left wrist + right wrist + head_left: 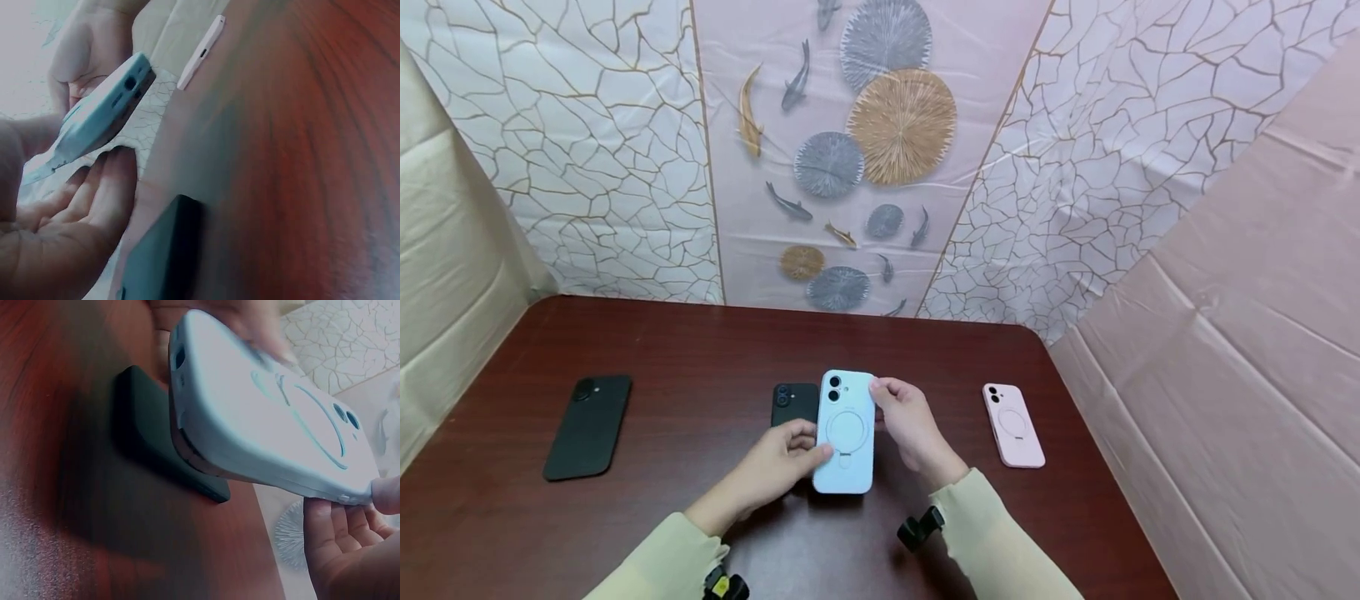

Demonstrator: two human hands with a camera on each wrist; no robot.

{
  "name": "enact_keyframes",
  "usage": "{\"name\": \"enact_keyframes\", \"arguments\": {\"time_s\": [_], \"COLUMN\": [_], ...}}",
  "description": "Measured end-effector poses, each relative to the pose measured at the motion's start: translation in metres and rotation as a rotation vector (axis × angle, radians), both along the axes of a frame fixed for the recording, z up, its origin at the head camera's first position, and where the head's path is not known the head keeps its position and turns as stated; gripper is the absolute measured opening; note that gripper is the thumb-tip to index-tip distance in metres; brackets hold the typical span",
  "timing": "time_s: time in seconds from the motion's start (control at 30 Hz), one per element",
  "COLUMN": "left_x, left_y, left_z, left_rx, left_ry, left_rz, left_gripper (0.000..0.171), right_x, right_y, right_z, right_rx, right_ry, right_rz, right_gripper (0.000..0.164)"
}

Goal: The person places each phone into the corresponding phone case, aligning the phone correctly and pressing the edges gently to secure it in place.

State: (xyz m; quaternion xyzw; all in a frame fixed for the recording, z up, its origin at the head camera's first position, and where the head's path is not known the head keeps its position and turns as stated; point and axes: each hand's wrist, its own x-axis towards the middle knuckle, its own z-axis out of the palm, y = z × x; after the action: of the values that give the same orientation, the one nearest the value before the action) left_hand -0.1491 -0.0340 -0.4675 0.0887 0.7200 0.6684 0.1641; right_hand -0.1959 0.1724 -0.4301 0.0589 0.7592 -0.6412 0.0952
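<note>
In the head view a phone in a light blue case (846, 442) is held up over the table, its back with a ring outline and two camera lenses toward me. My right hand (916, 427) pinches its upper right edge, thumb on the back and fingers behind. My left hand (772, 467) holds the lower left side, thumb on the back edge, other fingers on the far side in the left wrist view. A dark reflective edge shows along the case's underside in the right wrist view. Just behind it a black phone (795, 402) lies on the table, partly hidden.
Another black phone (587, 429) lies back up on the dark red wooden table (700, 350) at left. A pink phone (1013, 425) with a ring outline lies at right. Patterned curtains (587, 167) hang behind the table's far edge.
</note>
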Motion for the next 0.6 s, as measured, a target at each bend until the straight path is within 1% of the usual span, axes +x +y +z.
{"name": "enact_keyframes", "arguments": {"time_s": [0.03, 0.1, 0.2, 0.23, 0.37, 0.5, 0.6], "left_x": [-0.002, -0.005, -0.01, -0.011, -0.012, -0.011, -0.011], "left_y": [0.0, 0.001, 0.001, 0.0, -0.001, -0.001, -0.001], "left_z": [0.002, 0.005, 0.01, 0.011, 0.014, 0.017, 0.018], "left_rx": [0.007, 0.052, 0.123, 0.134, 0.15, 0.139, 0.134], "left_ry": [-0.005, -0.018, -0.044, -0.049, -0.078, -0.095, -0.096], "left_rz": [0.041, 0.114, 0.196, 0.216, 0.26, 0.276, 0.279], "left_gripper": [0.042, 0.044, 0.043, 0.043, 0.041, 0.039, 0.039], "right_x": [0.0, 0.002, 0.004, 0.005, 0.008, 0.009, 0.009], "right_y": [-0.001, -0.002, -0.005, -0.006, -0.008, -0.009, -0.009], "right_z": [0.0, -0.002, -0.003, -0.004, -0.004, -0.003, -0.003], "right_rx": [0.007, 0.021, 0.038, 0.043, 0.044, 0.037, 0.036], "right_ry": [0.006, 0.014, 0.027, 0.033, 0.047, 0.053, 0.049], "right_rz": [0.011, 0.038, 0.087, 0.104, 0.16, 0.21, 0.229], "right_gripper": [0.03, 0.03, 0.028, 0.028, 0.025, 0.025, 0.025]}}
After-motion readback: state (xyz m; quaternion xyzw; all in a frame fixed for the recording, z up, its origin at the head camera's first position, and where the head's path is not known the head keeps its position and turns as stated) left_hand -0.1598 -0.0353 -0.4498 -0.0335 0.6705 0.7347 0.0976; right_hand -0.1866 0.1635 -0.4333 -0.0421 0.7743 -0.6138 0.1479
